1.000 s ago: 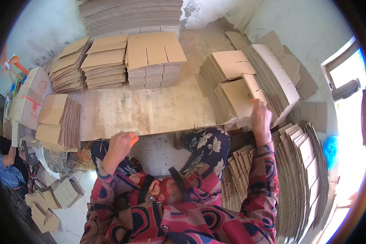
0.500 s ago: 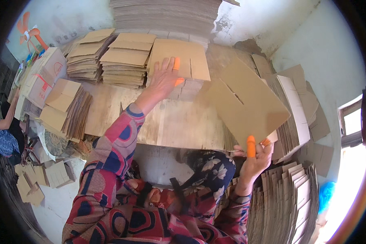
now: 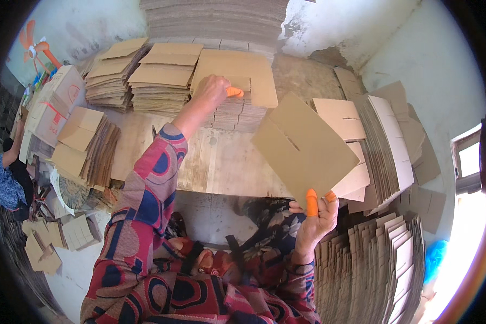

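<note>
My left hand [image 3: 213, 90] is closed at the front edge of a stack of slotted cardboard sheets [image 3: 235, 63] at the back middle of the table. Its thumb, in an orange finger cover, presses at the near edge of the top sheet; the other fingers are curled and partly hidden. In my right hand [image 3: 317, 218] a single cardboard sheet [image 3: 308, 148] with a slit in its middle is pinched by one corner. It is held tilted above the table's right side. Orange covers show on this hand's thumb and a finger.
Cardboard stacks [image 3: 166, 75] line the back left, and another leans at the left beside a white carton [image 3: 56, 105]. More sheets [image 3: 386, 151] stand at the right; upright rows [image 3: 375, 270] fill the lower right. An orange fan [image 3: 32, 46] and another person [image 3: 8, 178] are at far left.
My left hand has curled from lying flat on the stack to closing at its front edge. My right hand has moved left with its sheet, uncovering pale sheets at the right.
</note>
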### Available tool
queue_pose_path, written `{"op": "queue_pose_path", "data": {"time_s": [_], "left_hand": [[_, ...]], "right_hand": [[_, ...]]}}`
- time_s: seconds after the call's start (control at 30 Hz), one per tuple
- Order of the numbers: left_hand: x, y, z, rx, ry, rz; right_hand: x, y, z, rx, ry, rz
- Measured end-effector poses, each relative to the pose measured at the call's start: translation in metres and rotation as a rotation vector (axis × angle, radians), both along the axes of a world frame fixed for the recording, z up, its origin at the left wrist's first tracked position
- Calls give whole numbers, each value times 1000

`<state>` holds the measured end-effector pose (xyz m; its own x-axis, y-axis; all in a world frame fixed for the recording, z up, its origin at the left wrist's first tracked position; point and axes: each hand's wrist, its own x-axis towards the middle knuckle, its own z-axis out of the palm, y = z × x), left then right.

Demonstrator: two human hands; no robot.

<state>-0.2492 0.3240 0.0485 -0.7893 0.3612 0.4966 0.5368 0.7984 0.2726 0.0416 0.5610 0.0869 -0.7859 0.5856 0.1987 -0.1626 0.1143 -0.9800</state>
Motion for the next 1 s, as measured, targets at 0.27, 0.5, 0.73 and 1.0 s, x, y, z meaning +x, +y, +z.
{"op": "queue_pose_path", "data": {"time_s": [0.27,0.5,0.73,1.0], "left_hand": [[28,-8,53,154,331,-86],[156,5,88,-290,250,-41],[127,-9,24,-247,327,28],[171,0,45,-301,372,23]], "right_hand": [[20,-10,17,147,23,-104],[46,6,11,535,44,-296],[57,-4,24,618,69,-254],[68,-17,35,434,164,-119]]}}
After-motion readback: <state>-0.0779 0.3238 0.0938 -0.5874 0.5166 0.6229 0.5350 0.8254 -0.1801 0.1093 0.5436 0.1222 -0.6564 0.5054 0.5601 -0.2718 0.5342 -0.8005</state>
